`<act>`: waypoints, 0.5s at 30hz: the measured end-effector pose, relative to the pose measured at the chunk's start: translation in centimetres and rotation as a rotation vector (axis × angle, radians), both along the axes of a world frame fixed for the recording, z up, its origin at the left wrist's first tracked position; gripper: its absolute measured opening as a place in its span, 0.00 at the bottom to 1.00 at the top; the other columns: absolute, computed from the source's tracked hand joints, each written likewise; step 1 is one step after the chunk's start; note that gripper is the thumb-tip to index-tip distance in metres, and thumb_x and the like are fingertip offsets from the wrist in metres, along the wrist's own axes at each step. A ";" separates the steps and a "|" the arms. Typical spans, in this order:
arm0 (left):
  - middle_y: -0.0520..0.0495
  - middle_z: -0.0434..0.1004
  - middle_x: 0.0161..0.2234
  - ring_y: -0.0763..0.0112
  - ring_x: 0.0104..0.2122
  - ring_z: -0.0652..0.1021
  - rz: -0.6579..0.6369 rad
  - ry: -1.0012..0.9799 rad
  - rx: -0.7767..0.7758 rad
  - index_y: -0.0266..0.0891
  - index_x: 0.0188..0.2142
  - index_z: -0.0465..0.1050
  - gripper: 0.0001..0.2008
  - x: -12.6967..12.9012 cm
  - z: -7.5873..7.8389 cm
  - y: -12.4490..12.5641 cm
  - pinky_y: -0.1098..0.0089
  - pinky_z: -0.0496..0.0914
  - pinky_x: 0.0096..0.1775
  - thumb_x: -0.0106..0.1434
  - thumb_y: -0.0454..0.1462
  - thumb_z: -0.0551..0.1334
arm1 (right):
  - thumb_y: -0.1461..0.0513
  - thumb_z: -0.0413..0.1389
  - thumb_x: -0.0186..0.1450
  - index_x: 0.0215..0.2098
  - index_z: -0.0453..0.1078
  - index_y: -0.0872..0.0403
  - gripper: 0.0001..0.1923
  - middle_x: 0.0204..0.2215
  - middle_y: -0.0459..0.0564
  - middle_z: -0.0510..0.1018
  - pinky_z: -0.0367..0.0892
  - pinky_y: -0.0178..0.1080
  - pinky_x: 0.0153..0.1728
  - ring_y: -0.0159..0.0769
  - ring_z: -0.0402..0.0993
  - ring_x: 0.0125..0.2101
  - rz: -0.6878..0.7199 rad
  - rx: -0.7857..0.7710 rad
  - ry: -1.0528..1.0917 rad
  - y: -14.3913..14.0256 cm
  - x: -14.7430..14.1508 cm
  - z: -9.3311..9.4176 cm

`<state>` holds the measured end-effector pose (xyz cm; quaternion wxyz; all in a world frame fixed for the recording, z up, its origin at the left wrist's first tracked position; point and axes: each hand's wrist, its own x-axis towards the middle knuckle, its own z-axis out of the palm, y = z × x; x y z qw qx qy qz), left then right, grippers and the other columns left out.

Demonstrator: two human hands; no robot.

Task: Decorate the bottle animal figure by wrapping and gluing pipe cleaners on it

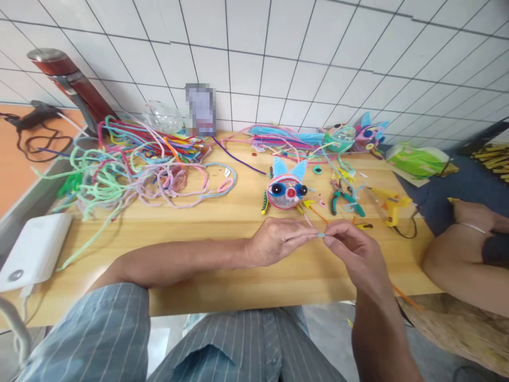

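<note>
Both hands meet above the table, just in front of a decorated clear ball (287, 197) with blue ears, black eyes and a red nose. My left hand (278, 241) is closed, its fingertips pinching one end of a small light-blue piece (320, 234). At the other end, the thumb and forefinger of my right hand (353, 246) close on the same piece. Its exact kind is too small to make out. An orange pipe cleaner (318, 214) lies just beyond the fingertips. Green-handled pliers (347, 202) rest to the right of the ball.
A tangle of pipe cleaners (131, 175) covers the table's left. More pipe cleaners (286, 138) and another decorated ball (340, 139) lie by the wall. A yellow glue gun (392, 207), a white power bank (34, 252) and a phone (202, 109) are around. Another person's arm (465, 254) reaches in right.
</note>
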<state>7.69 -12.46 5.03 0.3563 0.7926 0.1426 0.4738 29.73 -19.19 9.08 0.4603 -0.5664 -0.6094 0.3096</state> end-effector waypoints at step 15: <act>0.41 0.88 0.45 0.68 0.41 0.84 0.240 -0.071 0.004 0.38 0.52 0.82 0.14 -2.0 2.9 6.2 0.67 0.79 0.47 0.78 0.45 0.64 | 0.57 0.64 0.69 0.34 0.78 0.47 0.06 0.31 0.45 0.81 0.70 0.44 0.38 0.38 0.75 0.32 -0.023 0.106 -0.278 7.5 -1.0 3.9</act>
